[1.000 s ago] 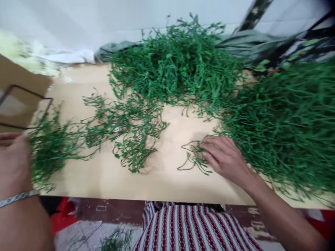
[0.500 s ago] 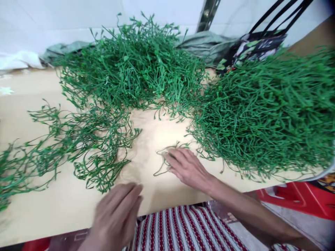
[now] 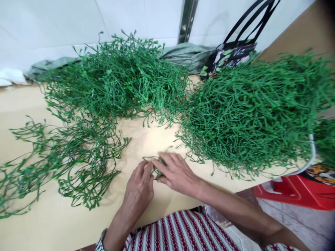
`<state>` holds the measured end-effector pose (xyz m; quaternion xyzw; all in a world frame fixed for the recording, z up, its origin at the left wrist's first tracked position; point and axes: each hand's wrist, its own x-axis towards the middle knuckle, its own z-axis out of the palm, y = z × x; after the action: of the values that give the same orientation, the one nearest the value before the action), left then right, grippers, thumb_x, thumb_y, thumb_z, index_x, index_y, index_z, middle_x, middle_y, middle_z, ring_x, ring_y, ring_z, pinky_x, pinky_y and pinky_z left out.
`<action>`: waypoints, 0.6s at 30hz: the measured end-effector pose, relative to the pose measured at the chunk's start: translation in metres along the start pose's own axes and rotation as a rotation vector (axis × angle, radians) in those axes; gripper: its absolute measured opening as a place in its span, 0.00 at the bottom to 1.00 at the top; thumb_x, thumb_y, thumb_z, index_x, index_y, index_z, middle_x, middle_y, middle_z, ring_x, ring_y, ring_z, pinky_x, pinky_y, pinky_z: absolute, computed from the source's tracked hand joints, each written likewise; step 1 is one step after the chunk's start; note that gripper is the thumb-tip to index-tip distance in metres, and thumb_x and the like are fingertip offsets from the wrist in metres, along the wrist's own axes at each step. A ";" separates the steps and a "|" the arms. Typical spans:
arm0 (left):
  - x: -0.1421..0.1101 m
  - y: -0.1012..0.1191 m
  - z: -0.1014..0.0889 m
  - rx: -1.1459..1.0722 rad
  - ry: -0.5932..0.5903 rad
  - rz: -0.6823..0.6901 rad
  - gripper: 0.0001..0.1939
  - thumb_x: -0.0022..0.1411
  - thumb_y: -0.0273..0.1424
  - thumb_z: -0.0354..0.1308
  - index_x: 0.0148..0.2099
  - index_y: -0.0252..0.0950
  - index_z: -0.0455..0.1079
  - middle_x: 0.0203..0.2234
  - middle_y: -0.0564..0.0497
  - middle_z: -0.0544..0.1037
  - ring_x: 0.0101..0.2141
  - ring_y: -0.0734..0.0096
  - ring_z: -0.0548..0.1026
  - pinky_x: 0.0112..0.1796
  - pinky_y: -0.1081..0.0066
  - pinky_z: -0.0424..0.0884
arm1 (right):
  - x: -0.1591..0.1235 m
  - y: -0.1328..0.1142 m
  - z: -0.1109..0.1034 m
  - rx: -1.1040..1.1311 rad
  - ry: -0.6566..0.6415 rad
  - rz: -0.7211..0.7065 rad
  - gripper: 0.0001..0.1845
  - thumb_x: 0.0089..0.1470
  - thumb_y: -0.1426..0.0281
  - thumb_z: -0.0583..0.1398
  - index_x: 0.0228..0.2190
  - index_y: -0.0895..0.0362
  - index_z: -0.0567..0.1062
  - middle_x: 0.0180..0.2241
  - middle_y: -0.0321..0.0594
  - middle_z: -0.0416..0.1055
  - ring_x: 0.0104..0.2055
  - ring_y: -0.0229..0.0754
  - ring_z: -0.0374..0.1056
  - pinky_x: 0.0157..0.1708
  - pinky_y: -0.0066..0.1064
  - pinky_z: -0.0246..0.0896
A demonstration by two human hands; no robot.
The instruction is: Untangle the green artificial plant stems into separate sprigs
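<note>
My left hand [image 3: 140, 184] is closed in a pinch at the end of a thin green stem [image 3: 148, 158] on the table [image 3: 146, 139]. Right beside it, my right hand [image 3: 179, 172] bends its fingers over the same stem, the fingertips of both hands almost touching. Most of the stem is hidden under the fingers. To the left lies a loose spread of green stems [image 3: 86, 174] with small bud-like tips. A taller heap of such stems [image 3: 117, 80] rests at the back, and a dense heap [image 3: 248, 118] is on the right.
Behind the right heap stands a dark patterned bag [image 3: 232, 57] with black handles. Grey-green cloth [image 3: 185, 55] lies along the wall. A white curved rim [image 3: 313, 150] edges the right heap. A red plastic stool [image 3: 295, 191] is below the table at the right.
My left hand has moved right and forward from the table's front edge to meet my right hand at the stem. The camera view has shifted slightly.
</note>
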<state>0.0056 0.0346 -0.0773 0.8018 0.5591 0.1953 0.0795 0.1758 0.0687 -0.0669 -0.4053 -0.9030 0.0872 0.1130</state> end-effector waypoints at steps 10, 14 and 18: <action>-0.001 0.009 -0.027 -0.402 0.237 -0.145 0.13 0.58 0.23 0.50 0.45 0.36 0.67 0.39 0.46 0.72 0.39 0.68 0.72 0.39 0.70 0.71 | 0.001 0.001 -0.026 0.021 0.191 -0.100 0.17 0.55 0.81 0.45 0.41 0.63 0.69 0.30 0.41 0.66 0.30 0.35 0.61 0.27 0.26 0.61; -0.011 0.000 -0.044 -0.378 0.310 -0.178 0.11 0.56 0.23 0.52 0.41 0.38 0.70 0.36 0.49 0.73 0.39 0.68 0.72 0.41 0.70 0.68 | -0.008 0.044 -0.105 -0.316 0.517 0.062 0.15 0.55 0.76 0.53 0.43 0.64 0.72 0.35 0.44 0.70 0.35 0.35 0.64 0.33 0.25 0.60; -0.024 -0.002 -0.055 -0.294 0.400 -0.121 0.13 0.54 0.19 0.54 0.40 0.38 0.70 0.35 0.50 0.74 0.37 0.70 0.73 0.40 0.72 0.69 | -0.015 0.120 -0.173 -0.626 0.757 0.400 0.30 0.52 0.58 0.49 0.27 0.74 0.76 0.40 0.51 0.70 0.41 0.47 0.64 0.30 0.38 0.50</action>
<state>-0.0252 0.0083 -0.0328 0.6922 0.5762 0.4241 0.0947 0.3180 0.1474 0.0670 -0.5873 -0.6868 -0.3189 0.2857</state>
